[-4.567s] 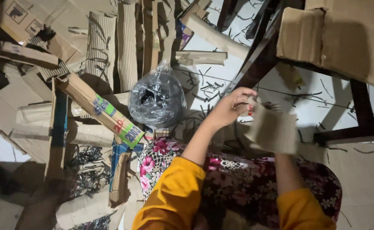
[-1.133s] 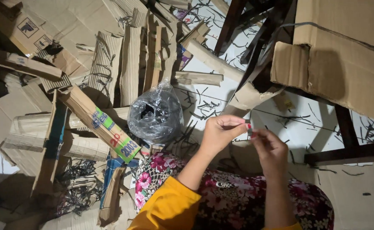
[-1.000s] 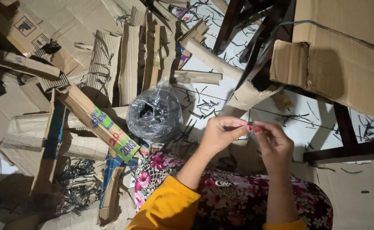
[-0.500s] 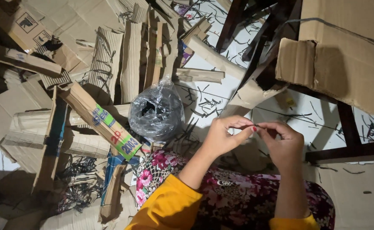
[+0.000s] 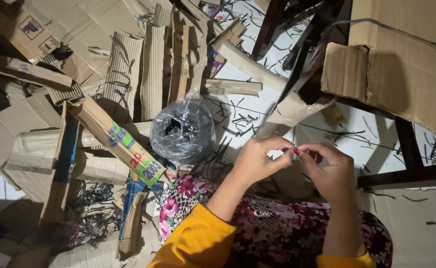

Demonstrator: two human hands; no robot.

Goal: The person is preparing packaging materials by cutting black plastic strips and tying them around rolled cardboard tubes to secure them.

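Note:
My left hand and my right hand meet in front of me above my lap, fingertips pinched together on a tiny red piece. The piece is too small to identify. Both arms wear yellow sleeves, and a floral-patterned cloth covers my knees below the hands. A clear plastic bag filled with dark strips sits on the floor just left of my left hand.
Cut cardboard strips and flattened boxes pile up on the left. A printed cardboard strip leans beside the bag. A large cardboard box rests on a dark wooden frame at the right. Thin black scraps litter the white floor.
A piece of cardboard held in my right hand earlier is gone. Both hands have come together and now pinch the small red piece between their fingertips.

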